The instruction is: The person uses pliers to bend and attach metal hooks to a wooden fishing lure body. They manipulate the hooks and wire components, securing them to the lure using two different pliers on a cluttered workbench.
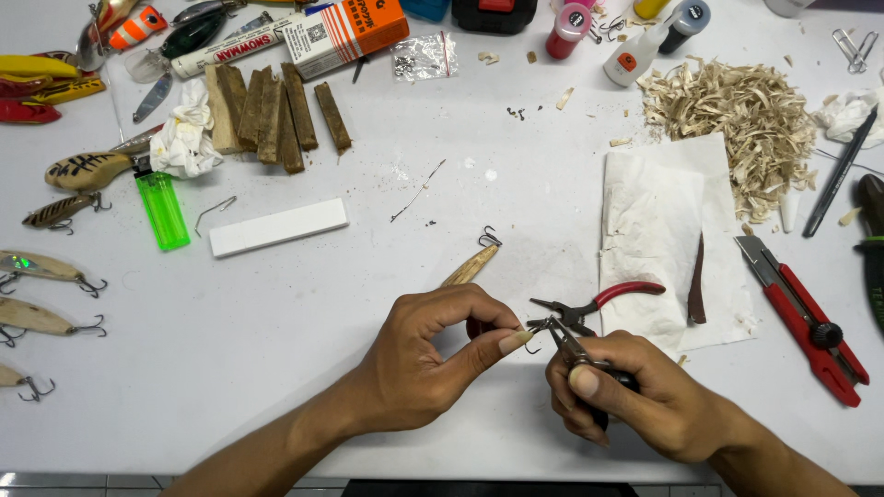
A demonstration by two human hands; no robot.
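My left hand holds a slim wooden fishing lure whose far end carries a treble hook. Thumb and forefinger pinch the lure's near end, where a small hook hangs. My right hand grips small dark-handled pliers, their tips touching that hook right by my left fingertips. A second pair of pliers with red handles lies on the table just behind them.
White paper towel, wood shavings, a red utility knife, a dark wood sliver. Left: finished lures with hooks, green lighter, white block, wood strips. Bottles and a box stand along the back.
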